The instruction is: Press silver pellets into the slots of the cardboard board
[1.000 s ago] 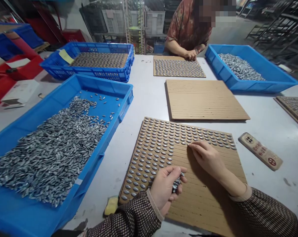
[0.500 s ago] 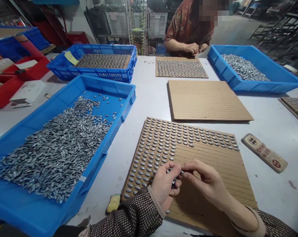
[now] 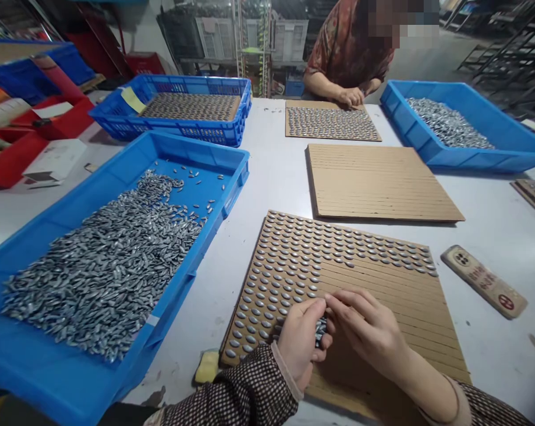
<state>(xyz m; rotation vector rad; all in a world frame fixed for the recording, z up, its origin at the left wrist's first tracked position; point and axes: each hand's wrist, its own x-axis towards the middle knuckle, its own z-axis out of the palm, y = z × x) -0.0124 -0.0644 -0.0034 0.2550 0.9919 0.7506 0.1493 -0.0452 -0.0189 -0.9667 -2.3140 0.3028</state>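
Observation:
A slotted cardboard board (image 3: pixel 382 302) lies in front of me, its far rows and left side filled with small oval metal pieces. My left hand (image 3: pixel 299 343) is cupped shut around a bunch of the same metal pieces (image 3: pixel 320 331) over the board's near edge. My right hand (image 3: pixel 369 328) rests against it, fingertips pinched at the bunch. To my left a blue tray (image 3: pixel 214 157) holds a large heap of loose metal pieces (image 3: pixel 107 266).
An empty slotted board (image 3: pixel 382 183) lies beyond mine. A person across the table works with both hands at a filled board (image 3: pixel 331 123), beside another blue tray (image 3: pixel 506 142) of pieces. A blue crate (image 3: pixel 182 127) holds filled boards. A wooden block (image 3: pixel 484 281) lies right; a yellow sponge (image 3: pixel 206 367) sits near.
My right hand came back from the board's upper rows to my left hand and now pinches at the bunch held there. The view shifted slightly.

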